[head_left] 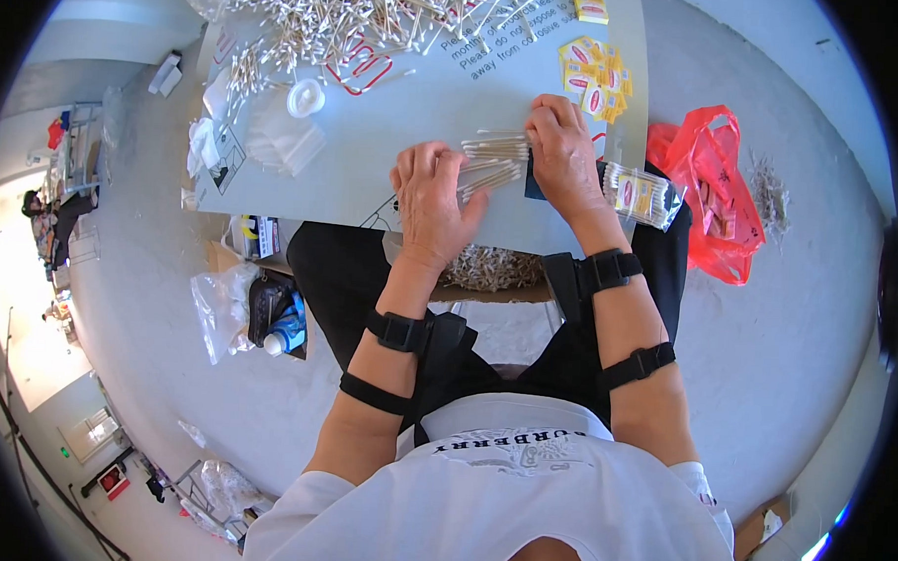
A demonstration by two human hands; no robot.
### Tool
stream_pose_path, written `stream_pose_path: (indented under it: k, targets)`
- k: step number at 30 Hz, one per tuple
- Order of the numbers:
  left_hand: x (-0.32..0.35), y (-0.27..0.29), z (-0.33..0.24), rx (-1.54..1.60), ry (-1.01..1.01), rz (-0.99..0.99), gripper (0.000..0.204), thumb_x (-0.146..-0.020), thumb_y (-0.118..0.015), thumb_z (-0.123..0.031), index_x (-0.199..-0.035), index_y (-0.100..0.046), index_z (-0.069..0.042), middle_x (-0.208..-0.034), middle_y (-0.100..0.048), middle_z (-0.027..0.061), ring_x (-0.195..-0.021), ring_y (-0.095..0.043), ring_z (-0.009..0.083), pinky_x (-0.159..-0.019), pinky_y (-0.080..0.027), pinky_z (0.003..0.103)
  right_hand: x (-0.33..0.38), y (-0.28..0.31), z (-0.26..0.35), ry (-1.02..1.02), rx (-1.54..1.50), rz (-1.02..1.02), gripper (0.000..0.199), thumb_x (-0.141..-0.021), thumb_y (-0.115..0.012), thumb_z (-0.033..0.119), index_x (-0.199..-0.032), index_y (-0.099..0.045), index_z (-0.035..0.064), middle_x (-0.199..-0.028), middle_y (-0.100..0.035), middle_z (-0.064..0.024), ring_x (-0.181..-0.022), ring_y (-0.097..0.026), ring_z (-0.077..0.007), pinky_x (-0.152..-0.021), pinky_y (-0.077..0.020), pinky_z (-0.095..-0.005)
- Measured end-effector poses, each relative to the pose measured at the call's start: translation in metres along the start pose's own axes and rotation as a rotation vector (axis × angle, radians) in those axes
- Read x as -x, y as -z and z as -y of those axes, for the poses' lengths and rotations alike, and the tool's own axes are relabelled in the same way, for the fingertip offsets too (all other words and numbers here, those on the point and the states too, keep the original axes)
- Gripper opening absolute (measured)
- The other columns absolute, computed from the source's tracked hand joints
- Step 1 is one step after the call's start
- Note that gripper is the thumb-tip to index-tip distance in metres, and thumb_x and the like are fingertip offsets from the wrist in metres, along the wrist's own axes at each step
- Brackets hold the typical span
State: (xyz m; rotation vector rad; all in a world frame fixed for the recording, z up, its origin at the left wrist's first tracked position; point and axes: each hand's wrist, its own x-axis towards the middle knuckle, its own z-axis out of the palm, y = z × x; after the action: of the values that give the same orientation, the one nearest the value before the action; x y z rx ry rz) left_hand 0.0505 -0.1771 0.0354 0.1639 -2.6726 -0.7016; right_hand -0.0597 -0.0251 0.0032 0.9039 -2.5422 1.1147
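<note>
Squaring a small bundle of cotton swabs point(493, 161) on the grey desk point(395, 130), left hand point(432, 196) and right hand point(562, 151) press flat, fingers together, pinching nothing. Swabs judged light, thin, easily scattered; best gripped mid-shaft. Loose swab heap point(359, 15) lies far.

We find a single view, taken from a fisheye camera worn on the person's head and aimed steeply downward. It looks over the white shirt at the lower edge, along both forearms, to the left hand point(434, 196) and right hand point(564, 156) on the grey board point(395, 130), which lies close beneath the lens near the frame's centre. The floor curves away on every side, and straight edges bow toward the dark circular rim. We have no second view to compare for overlap.
</note>
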Motion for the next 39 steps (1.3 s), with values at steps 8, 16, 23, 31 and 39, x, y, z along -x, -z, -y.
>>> stream_pose_path:
  k: [8, 16, 23, 31, 39]
  targets:
    - [0.005, -0.015, 0.009, -0.011, -0.063, 0.100, 0.032, -0.069, -0.079, -0.017, -0.096, -0.066, -0.011, -0.107, -0.054, 0.0069, -0.106, -0.048, 0.0299, -0.091, -0.038, 0.043, 0.011, -0.001, 0.011, -0.039, -0.229, 0.027, 0.018, -0.080, -0.063, -0.004, -0.097, -0.065, -0.0001, -0.112, -0.061, -0.0121, -0.104, -0.057, -0.0335, -0.088, -0.0494, -0.0424]
    - [0.002, -0.030, -0.014, -0.148, -0.076, 0.231, 0.078, -0.083, -0.069, -0.041, -0.146, -0.038, -0.007, -0.155, -0.031, 0.0132, -0.146, -0.025, 0.0328, -0.116, -0.019, 0.052, 0.026, 0.002, 0.017, -0.365, -0.593, -0.167, 0.017, -0.091, -0.057, -0.002, -0.107, -0.066, -0.0021, -0.125, -0.061, -0.0124, -0.119, -0.056, -0.0247, -0.097, -0.0461, -0.0312]
    - [-0.028, -0.040, 0.000, -0.249, -0.167, 0.298, 0.082, -0.087, -0.059, -0.053, -0.152, -0.031, -0.011, -0.159, -0.024, 0.0126, -0.149, -0.018, 0.0269, -0.118, -0.011, 0.055, 0.028, -0.003, 0.022, -0.551, -0.958, -0.353, 0.029, -0.103, -0.048, 0.014, -0.120, -0.061, -0.0060, -0.136, -0.054, -0.0135, -0.125, -0.050, -0.0199, -0.105, -0.0391, -0.0302]
    - [-0.019, -0.036, 0.002, -0.103, -0.136, 0.228, 0.069, -0.096, -0.051, -0.044, -0.150, -0.032, -0.005, -0.156, -0.028, 0.0177, -0.147, -0.021, 0.0324, -0.118, -0.016, 0.052, 0.031, -0.001, 0.027, -0.552, -0.939, -0.397, 0.034, -0.104, -0.047, 0.019, -0.128, -0.057, -0.0027, -0.142, -0.050, -0.0119, -0.128, -0.047, -0.0174, -0.106, -0.0383, -0.0286]
    - [-0.017, -0.047, -0.009, 0.655, 0.249, -0.192, 0.061, -0.106, -0.036, -0.039, -0.147, -0.031, 0.006, -0.153, -0.032, 0.0205, -0.141, -0.033, 0.0293, -0.115, -0.025, 0.037, 0.022, -0.011, 0.016, -0.496, -0.911, -0.418, 0.034, -0.104, -0.047, 0.020, -0.127, -0.058, -0.0020, -0.142, -0.051, -0.0110, -0.131, -0.044, -0.0191, -0.109, -0.0338, -0.0295]
